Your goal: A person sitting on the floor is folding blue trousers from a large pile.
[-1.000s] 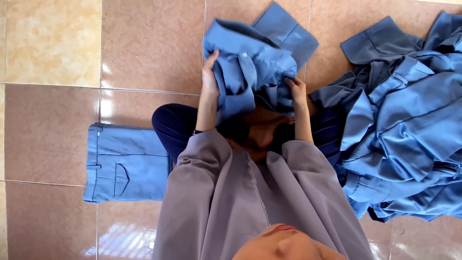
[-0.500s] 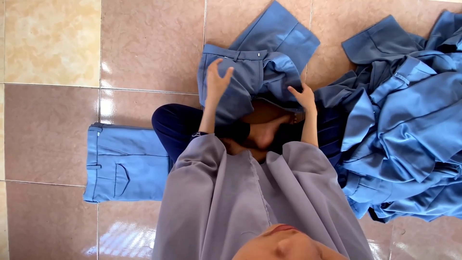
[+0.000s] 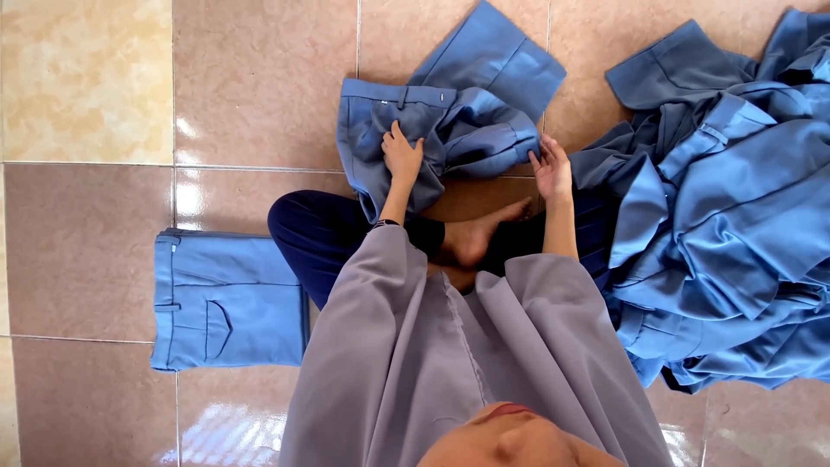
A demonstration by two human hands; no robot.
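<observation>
A crumpled pair of blue trousers [image 3: 450, 112] lies on the tiled floor in front of my crossed legs, waistband to the left, one leg stretched away to the upper right. My left hand [image 3: 402, 156] rests flat on the trousers near the waistband, fingers spread on the cloth. My right hand [image 3: 552, 169] is at the right edge of the bunched fabric, palm up and fingers apart, just touching or barely clear of it. My grey sleeves and a bare foot [image 3: 475, 238] fill the lower middle.
A neatly folded pair of blue trousers [image 3: 225, 298] lies on the floor to my left. A big heap of unfolded blue garments [image 3: 726, 225] is piled to my right. The floor is glossy brown and beige tile [image 3: 251, 78].
The trousers, held bunched up in both hands a second ago, have been lowered and spread onto the floor. Both hands have loosened and moved down and apart.
</observation>
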